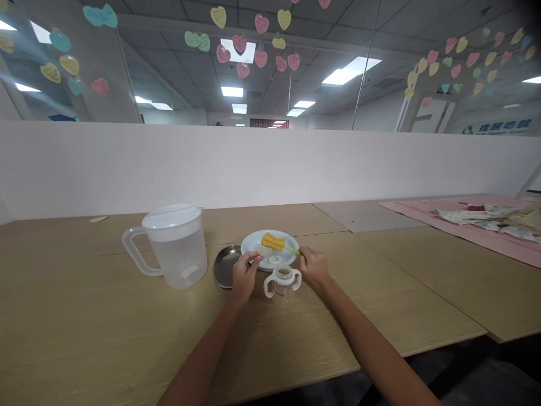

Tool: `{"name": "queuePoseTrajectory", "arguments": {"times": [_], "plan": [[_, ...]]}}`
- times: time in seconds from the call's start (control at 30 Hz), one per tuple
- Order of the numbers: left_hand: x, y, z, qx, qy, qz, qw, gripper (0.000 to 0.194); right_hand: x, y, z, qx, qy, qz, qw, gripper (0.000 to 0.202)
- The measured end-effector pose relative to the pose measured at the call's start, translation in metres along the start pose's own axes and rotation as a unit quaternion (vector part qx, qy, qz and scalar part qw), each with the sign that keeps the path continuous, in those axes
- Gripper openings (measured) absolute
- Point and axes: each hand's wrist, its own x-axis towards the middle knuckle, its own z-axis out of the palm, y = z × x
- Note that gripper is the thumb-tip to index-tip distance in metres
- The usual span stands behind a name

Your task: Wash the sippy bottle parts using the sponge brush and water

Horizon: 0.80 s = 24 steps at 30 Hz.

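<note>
My right hand (313, 266) is closed around the thin green handle of a bottle brush (273, 242), whose yellow sponge head is over a white plate (249, 241). Between the fingertips of my left hand (245, 276) is a small translucent cap (263, 250), held at the plate's near left side close to the sponge. A white ring (274, 260) lies on the plate. Just in front of the plate, between my hands, a clear baby bottle (282, 293) with two white handles stands upright with its top uncovered.
A shallow metal dish (224, 264) lies left of the plate, partly behind my left hand. Further left stands a lidded plastic pitcher (180, 254) holding clear liquid. A pink cloth (426, 213) with crumpled items covers the far right. A white partition (253, 166) borders the table's back.
</note>
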Motion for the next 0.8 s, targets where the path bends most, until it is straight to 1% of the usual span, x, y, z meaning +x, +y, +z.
{"name": "queuePoseTrajectory", "arguments": {"times": [0.1,0.2,0.27,0.33,0.4,0.47,0.57,0.67,0.73,0.8], "plan": [[-0.0005,0.0006,-0.0002,0.005,-0.004,0.001,1.0,0.025,-0.0001,-0.0004,-0.0022,-0.002,0.024,0.025,0.999,0.022],[-0.0004,-0.0014,-0.0004,0.015,-0.007,-0.01,1.0,0.027,-0.0023,-0.0012,-0.0033,0.041,0.024,-0.002,0.999,0.022],[0.0002,-0.0034,-0.0007,0.018,-0.003,-0.024,1.0,0.027,-0.0026,-0.0021,-0.0034,0.056,0.01,-0.012,0.998,0.022],[0.001,-0.0047,-0.0013,0.017,0.006,-0.041,0.999,0.027,-0.0011,-0.0022,-0.004,0.05,0.003,0.001,0.999,0.021],[0.002,-0.0045,-0.0022,0.008,0.015,-0.062,0.998,0.026,0.0015,-0.0013,-0.0057,0.044,0.009,0.018,0.999,0.021],[0.0027,-0.0028,-0.0033,-0.006,0.023,-0.088,0.996,0.026,0.0039,-0.0002,-0.008,0.055,0.023,0.021,0.998,0.022],[0.0033,0.0,-0.0048,-0.026,0.032,-0.126,0.991,0.025,0.0055,-0.0006,-0.0098,0.096,0.032,-0.012,0.995,0.026],[0.0034,0.0003,-0.0056,-0.039,0.037,-0.144,0.988,0.025,0.005,-0.0026,-0.0071,0.127,0.015,-0.067,0.99,0.029],[0.0036,-0.0004,-0.0057,-0.051,0.041,-0.146,0.987,0.026,0.0044,-0.0028,-0.0036,0.112,0.004,-0.087,0.99,0.031],[0.0041,-0.0009,-0.0058,-0.064,0.042,-0.148,0.986,0.026,0.0042,-0.0015,-0.0006,0.074,0.003,-0.086,0.994,0.033]]}}
